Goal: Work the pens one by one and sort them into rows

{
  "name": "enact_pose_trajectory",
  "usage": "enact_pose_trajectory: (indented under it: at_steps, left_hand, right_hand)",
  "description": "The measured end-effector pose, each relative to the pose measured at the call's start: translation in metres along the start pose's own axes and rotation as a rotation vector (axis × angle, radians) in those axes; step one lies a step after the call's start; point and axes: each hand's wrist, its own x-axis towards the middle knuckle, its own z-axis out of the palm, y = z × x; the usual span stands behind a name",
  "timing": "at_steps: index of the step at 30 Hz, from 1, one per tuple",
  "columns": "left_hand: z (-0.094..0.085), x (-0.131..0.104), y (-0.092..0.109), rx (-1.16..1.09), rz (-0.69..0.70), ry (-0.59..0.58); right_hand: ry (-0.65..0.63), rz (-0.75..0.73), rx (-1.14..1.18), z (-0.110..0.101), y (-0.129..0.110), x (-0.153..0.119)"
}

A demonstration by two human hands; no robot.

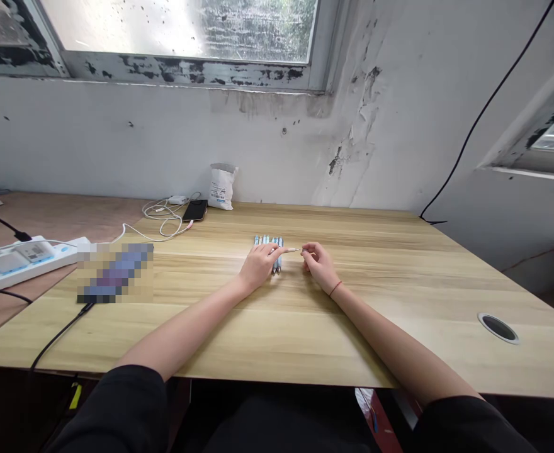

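Observation:
Several pens point(277, 259) with blue and clear barrels lie side by side on the wooden table point(239, 333), partly covered by my left hand point(259, 263). That hand is closed around a thin white pen part point(292, 250), which points right toward my right hand point(318, 261). The fingers of my right hand are pinched together at a small dark piece by the tip of the white part; the piece is too small to name. A red string circles my right wrist.
A phone with a pixelated screen point(116, 274), its cable and a white power strip point(36, 258) lie at the left. Behind are a dark phone point(195, 210), white cables and a white packet point(222, 187). A round grommet point(498, 328) is at the right.

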Motion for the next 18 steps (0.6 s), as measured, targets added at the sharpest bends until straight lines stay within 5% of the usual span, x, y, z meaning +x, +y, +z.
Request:
enact_pose_trajectory:
  at_steps: [18]
  left_hand:
    - [0.0010, -0.0001, 0.0017, -0.049, 0.006, -0.017]
  right_hand:
    - [-0.121, -0.094, -0.060, 0.0041, -0.0101, -0.0063]
